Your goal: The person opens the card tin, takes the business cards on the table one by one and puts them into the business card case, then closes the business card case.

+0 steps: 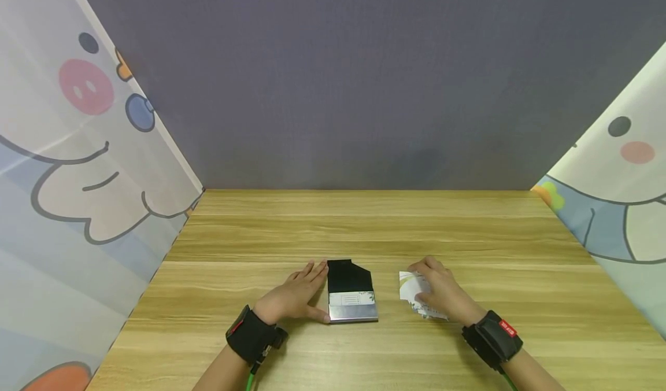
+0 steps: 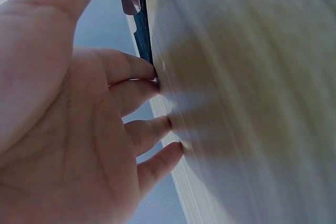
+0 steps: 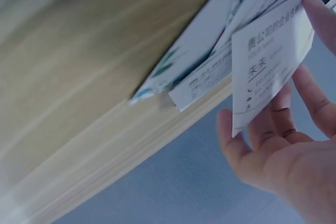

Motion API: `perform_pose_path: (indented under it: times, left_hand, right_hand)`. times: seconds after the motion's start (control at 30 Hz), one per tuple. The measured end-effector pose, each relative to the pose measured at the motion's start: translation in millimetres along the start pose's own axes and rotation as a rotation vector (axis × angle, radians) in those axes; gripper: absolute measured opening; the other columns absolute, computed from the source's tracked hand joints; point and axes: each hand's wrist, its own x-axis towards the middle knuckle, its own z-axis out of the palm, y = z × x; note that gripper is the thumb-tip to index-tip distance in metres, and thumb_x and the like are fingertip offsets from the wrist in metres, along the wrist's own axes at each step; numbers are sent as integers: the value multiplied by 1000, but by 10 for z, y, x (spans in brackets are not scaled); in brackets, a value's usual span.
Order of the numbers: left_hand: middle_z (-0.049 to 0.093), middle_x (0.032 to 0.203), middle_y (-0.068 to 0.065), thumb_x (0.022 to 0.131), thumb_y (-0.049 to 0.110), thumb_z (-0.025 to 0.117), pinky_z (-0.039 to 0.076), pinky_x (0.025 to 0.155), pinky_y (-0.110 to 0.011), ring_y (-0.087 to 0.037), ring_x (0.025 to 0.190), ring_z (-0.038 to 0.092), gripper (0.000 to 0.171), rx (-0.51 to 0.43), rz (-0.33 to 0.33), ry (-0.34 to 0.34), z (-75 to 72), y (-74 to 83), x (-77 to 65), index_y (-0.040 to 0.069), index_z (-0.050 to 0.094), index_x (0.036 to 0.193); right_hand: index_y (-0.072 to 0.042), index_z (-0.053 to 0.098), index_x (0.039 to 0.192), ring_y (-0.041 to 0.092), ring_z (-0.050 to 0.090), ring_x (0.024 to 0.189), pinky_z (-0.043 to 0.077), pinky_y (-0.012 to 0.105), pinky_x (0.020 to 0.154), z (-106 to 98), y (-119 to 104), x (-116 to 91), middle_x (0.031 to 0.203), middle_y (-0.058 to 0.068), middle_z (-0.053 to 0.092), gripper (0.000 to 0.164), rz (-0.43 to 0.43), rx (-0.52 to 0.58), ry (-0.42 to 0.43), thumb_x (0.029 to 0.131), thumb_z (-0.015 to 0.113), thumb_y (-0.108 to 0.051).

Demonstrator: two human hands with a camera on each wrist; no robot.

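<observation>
A business card case (image 1: 354,313) with a silver front and a raised black lid (image 1: 347,276) lies open on the table, a printed card (image 1: 340,299) showing inside it. My left hand (image 1: 295,296) rests at the case's left side, thumb by its lower corner and fingers stretched towards the lid. The left wrist view shows those fingers straight, their tips on the tabletop. To the right of the case, my right hand (image 1: 443,292) pinches a white business card (image 3: 265,64) between thumb and fingers. Beneath it, several more cards (image 3: 181,53) with leaf prints lie fanned on the table.
The wooden table (image 1: 250,229) reaches back to a grey upright panel (image 1: 333,90). Cartoon-printed curtains (image 1: 67,148) stand along the left and right sides. Each wrist wears a black band (image 1: 252,334) with a green cable.
</observation>
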Motion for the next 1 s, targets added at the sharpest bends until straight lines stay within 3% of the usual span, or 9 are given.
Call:
perform_pose_path:
  times: [0.37,0.57,0.77,1.0]
  left_hand:
    - [9,153,-14,75,55,64,20,108,-56,-37,140,7,101,-11,-2,-3,-6,4,-8,-1,17,145]
    - [10,153,-15,75,54,64,20,107,-56,-38,140,8,101,-9,4,1,-8,8,-11,-1,18,145]
    - [10,153,-15,75,54,65,20,107,-57,-38,140,7,101,-17,4,1,-7,8,-9,-2,17,145]
    - [10,153,-15,75,54,65,20,107,-56,-38,140,8,101,-11,1,1,-6,6,-8,-1,17,145]
  right_hand:
    - [-5,64,104,26,60,96,51,38,78,-43,10,38,101,8,63,32,-60,74,30,75,66,9]
    - [-7,66,101,24,63,94,52,31,72,-84,-10,70,102,9,66,33,-89,89,53,79,57,15]
    - [-7,66,102,24,64,94,53,31,73,-100,-61,94,103,9,67,30,-114,111,93,79,59,13]
    - [-4,64,103,25,64,89,53,28,74,-115,-175,162,99,9,66,24,-74,176,72,82,60,6]
